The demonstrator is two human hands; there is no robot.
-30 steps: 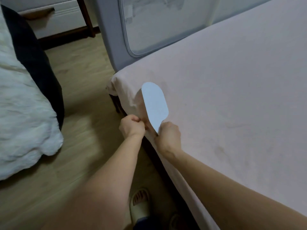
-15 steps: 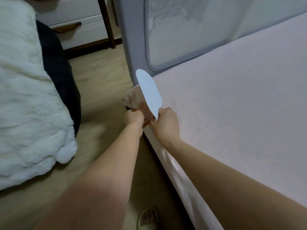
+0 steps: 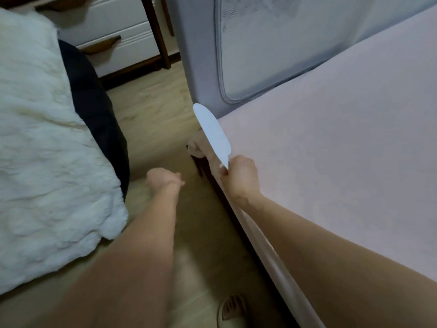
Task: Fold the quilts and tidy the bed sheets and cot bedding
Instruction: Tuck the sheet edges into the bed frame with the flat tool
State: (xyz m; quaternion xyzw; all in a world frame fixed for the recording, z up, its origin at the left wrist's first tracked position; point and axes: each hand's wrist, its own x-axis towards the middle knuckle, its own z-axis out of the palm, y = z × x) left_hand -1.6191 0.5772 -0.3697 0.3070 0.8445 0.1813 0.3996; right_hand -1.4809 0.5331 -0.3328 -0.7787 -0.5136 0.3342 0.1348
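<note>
Withdrawn from the sheet corner, the left hand (image 3: 163, 179) is blurred, fingers curled on nothing. A pale blue paddle (image 3: 214, 134) is gripped by the right hand (image 3: 240, 177) at the pink bed sheet (image 3: 331, 147) edge, its long axis pointing up-left; the handle is hidden.

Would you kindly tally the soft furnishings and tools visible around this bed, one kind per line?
Pink bed sheets: 1, the pink sheet on the mattress.
White fluffy quilts: 1, the white quilt on the left.
Pale blue paddle tools: 1, the tucking paddle gripped by the right hand.
Mesh bed guards: 1, the grey bed guard.
Total: 4
</note>
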